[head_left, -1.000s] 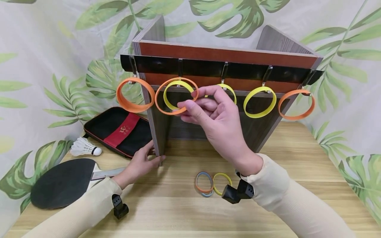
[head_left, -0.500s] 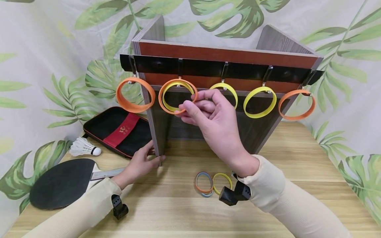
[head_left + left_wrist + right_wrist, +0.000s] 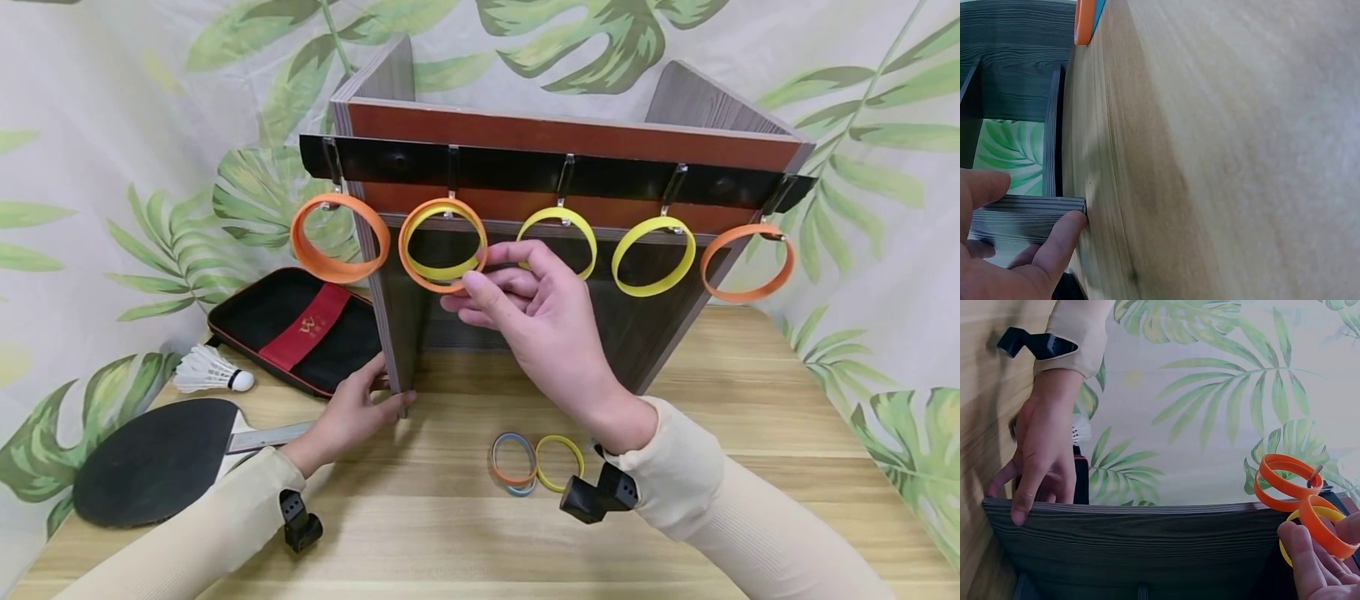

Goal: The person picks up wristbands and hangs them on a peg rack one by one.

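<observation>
In the head view, my right hand (image 3: 551,325) pinches the right rim of an orange silicone wristband (image 3: 405,254) at the second hook from the left. A yellow wristband (image 3: 435,273) hangs directly behind it, seen through the ring. The right wrist view shows the held orange wristband (image 3: 1317,528) overlapping the yellow one, close to an orange wristband (image 3: 1275,490) on the end hook. My left hand (image 3: 356,417) grips the lower front edge of the grey wooden shelf unit's left side panel (image 3: 393,333). In the left wrist view, thumb and fingers straddle that panel (image 3: 1035,206).
A black hook rail (image 3: 510,171) crosses the shelf front, with yellow (image 3: 654,292) and orange wristbands (image 3: 750,296) on other hooks. Loose wristbands (image 3: 560,489) lie on the table. At left are a table tennis bat (image 3: 150,462), shuttlecock (image 3: 206,371) and black-red case (image 3: 307,329).
The right hand has brought the orange wristband slightly left, so it now lines up with the yellow one on the second hook. The left hand keeps its hold on the panel.
</observation>
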{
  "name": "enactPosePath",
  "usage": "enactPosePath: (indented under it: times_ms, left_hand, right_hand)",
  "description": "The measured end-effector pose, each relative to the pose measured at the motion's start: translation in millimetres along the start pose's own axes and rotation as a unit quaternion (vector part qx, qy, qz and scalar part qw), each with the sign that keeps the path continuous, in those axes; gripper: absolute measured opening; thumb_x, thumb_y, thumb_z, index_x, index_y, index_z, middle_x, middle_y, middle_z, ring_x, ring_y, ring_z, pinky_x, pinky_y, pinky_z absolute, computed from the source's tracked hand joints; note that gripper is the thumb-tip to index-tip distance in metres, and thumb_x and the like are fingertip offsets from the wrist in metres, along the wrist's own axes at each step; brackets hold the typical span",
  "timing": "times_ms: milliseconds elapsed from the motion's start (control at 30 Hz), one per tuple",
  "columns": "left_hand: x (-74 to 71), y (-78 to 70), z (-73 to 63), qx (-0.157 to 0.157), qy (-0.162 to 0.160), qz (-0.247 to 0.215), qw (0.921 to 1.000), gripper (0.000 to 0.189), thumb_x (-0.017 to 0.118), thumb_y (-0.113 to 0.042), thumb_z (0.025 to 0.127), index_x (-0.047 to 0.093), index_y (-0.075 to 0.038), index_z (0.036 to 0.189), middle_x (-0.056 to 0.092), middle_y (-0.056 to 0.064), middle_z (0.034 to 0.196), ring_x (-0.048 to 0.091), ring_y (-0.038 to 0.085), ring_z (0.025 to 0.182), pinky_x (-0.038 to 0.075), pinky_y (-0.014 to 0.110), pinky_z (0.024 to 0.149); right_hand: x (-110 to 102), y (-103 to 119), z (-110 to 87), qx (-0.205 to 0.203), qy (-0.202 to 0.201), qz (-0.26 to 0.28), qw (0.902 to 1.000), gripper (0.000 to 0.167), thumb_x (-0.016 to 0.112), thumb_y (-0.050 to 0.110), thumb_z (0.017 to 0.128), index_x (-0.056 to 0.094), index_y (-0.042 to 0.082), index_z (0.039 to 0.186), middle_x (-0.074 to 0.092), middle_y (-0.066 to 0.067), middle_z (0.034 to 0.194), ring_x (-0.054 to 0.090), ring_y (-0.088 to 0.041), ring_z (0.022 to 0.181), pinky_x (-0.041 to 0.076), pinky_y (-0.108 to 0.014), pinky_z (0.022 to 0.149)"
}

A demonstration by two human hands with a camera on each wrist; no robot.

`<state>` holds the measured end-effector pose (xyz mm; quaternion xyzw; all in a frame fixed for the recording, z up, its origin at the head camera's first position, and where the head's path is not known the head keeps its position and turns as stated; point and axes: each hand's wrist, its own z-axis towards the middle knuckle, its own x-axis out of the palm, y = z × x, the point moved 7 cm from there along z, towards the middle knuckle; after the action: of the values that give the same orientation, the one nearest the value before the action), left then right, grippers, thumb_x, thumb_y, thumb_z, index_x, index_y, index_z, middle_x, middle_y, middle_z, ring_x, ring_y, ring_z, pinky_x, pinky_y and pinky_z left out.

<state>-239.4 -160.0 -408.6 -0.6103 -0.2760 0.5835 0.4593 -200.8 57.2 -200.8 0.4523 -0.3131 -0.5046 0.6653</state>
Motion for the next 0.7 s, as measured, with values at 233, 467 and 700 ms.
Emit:
enactPosePath:
  times_ms: [233, 467, 700]
  left_hand:
    - [-0.2, 1.7, 0.3, -0.009, 0.003, 0.006, 0.9999, 0.069, 0.07, -0.01, 0.1, 0.037, -0.01, 0.16, 0.053, 0.026, 0.155, 0.06, 0.046, 0.131, 0.064, 0.033, 0.082]
    - [-1.5, -4.5, 0.2, 0.0, -0.001, 0.008, 1.0, 0.069, 0.07, -0.012, 0.1, 0.037, -0.008, 0.16, 0.054, 0.026, 0.155, 0.06, 0.043, 0.131, 0.063, 0.042, 0.088]
    - [-1.1, -4.4, -0.7, -0.007, 0.0, 0.005, 1.0, 0.07, 0.07, -0.012, 0.1, 0.036, -0.009, 0.161, 0.051, 0.025, 0.157, 0.06, 0.044, 0.133, 0.063, 0.041, 0.088]
  right_hand:
    - [-1.8, -3.7, -6.9, 0.012, 0.006, -0.026, 0.9996, 0.024, 0.062, 0.002, 0.103, 0.054, -0.005, 0.125, 0.075, -0.03, 0.11, 0.08, -0.034, 0.099, 0.064, -0.037, 0.089]
    - [-2.3, -12.1, -16.5, 0.009, 0.02, -0.052, 0.9984, 0.02, 0.062, 0.001, 0.103, 0.058, -0.006, 0.121, 0.076, -0.029, 0.108, 0.08, -0.031, 0.098, 0.064, -0.035, 0.086]
    - [-5.0, -41.3, -23.8, 0.035, 0.073, -0.114, 0.9903, 0.011, 0.064, 0.003, 0.102, 0.066, -0.006, 0.109, 0.079, -0.022, 0.1, 0.08, -0.031, 0.092, 0.065, -0.034, 0.081]
